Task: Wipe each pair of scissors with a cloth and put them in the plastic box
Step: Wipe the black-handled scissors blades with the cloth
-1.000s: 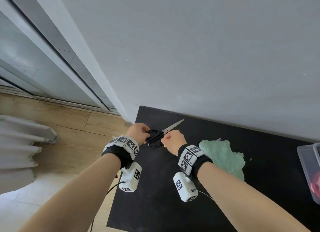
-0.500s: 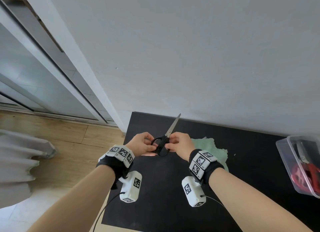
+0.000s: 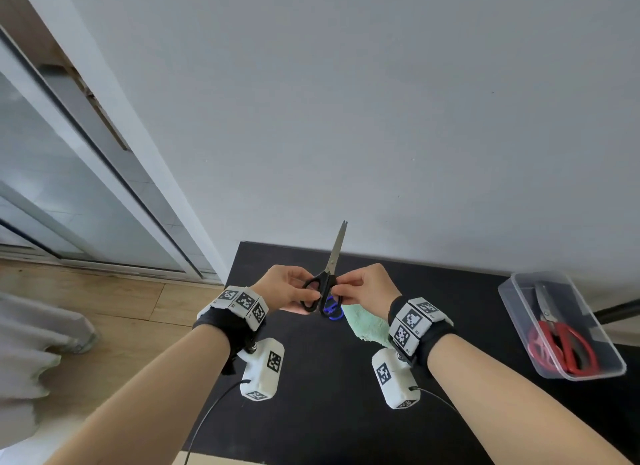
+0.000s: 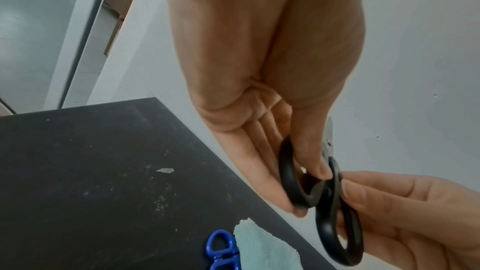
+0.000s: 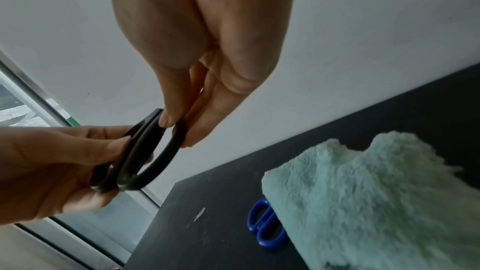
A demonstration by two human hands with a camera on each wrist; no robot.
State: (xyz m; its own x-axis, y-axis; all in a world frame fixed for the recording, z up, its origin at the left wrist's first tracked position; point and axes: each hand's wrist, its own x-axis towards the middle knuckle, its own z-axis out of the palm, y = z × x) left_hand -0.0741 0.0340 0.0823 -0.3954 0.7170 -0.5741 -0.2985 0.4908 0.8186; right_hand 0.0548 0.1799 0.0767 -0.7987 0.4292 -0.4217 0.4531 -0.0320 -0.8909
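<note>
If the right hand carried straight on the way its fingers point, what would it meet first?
The right hand points leftward at the left hand; the black scissors it pinches would press into those fingers first, probably.

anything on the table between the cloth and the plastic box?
No. In the head view, only bare black table lies between the green cloth and the plastic box.

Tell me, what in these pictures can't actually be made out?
- Blue scissors: blades hidden under the green cloth in all views.
- Black scissors: blades hidden by the left hand in the left wrist view, out of sight in the right wrist view.
- Plastic box: head view only; contents under the red scissors unclear.
</note>
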